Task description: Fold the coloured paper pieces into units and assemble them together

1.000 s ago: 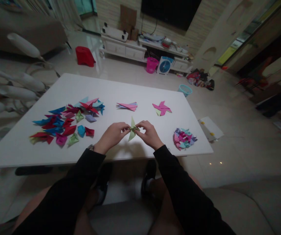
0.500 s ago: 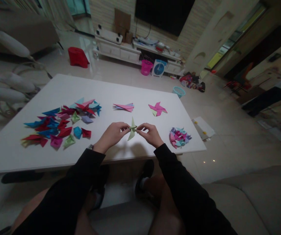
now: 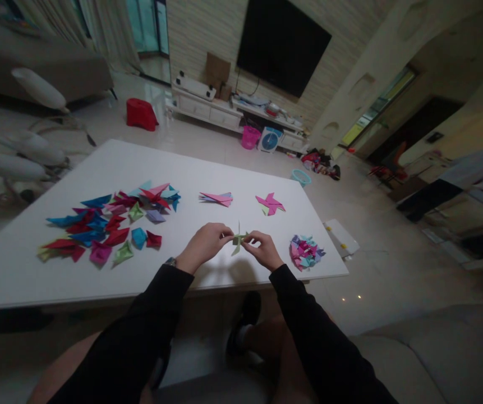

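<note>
Light-green folded paper [image 3: 237,241], raised over the near part of the white table [image 3: 207,168], between my two hands. It lies to the right of my left fingertips and to the left of my right ones, neither hand being clearly nearer; its long axis crosses the line joining them, one slim point directed away from me, another towards me. My left hand [image 3: 207,244] pinches one side between thumb and forefinger; my right hand [image 3: 264,251] pinches the opposite side likewise. The paper is thin and matt, with tapering tips. Beyond it rest a flat bundle of pink and lilac paper [image 3: 216,198] and, further right, a pink pinwheel shape [image 3: 270,203] with a green corner. To my left spread pointed folded papers [image 3: 115,223] in red, blue and green; to my right, a rounded, many-coloured cluster [image 3: 306,251].
</note>
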`<state>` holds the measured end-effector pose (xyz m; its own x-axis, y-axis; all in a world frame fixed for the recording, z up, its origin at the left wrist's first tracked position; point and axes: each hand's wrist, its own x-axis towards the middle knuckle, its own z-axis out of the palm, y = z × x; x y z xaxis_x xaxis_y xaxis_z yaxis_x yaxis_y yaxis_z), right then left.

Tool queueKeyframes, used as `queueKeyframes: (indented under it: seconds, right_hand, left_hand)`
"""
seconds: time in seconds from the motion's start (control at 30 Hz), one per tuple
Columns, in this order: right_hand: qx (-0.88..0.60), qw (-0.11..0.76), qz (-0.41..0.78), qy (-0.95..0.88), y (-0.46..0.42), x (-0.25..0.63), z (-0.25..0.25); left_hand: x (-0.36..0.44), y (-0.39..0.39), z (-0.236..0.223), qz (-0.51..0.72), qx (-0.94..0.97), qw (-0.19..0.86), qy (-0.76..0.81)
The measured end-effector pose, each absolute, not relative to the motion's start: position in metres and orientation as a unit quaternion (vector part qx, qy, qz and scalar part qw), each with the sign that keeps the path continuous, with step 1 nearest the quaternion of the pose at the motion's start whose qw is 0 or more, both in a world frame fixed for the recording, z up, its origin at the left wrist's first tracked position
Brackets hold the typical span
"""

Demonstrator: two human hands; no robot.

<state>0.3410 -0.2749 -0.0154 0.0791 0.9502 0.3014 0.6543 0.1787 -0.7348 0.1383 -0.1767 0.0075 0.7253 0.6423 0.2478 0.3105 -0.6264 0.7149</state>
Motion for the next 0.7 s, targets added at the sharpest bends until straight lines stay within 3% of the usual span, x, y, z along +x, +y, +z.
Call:
queueKeyframes:
  seconds: [0.27, 0.47, 0.7]
  right_hand:
    - [-0.722, 0.415, 0.018, -0.553, -0.267, 0.401, 0.011]
    - [-0.885, 0.21, -0.027, -0.414, -0.261, 0.52, 0.039]
    - [-0.939, 0.064, 0.014, -0.339, -0.261, 0.579, 0.004]
  left_hand:
    - [0.126, -0.175, 0.001, 0.245, 0.851, 0.328, 0.327]
    - [0.119, -0.172, 0.006, 0.259, 0.844, 0.337, 0.327]
    - [0.119, -0.172, 0.004, 0.235, 0.846, 0.338, 0.34]
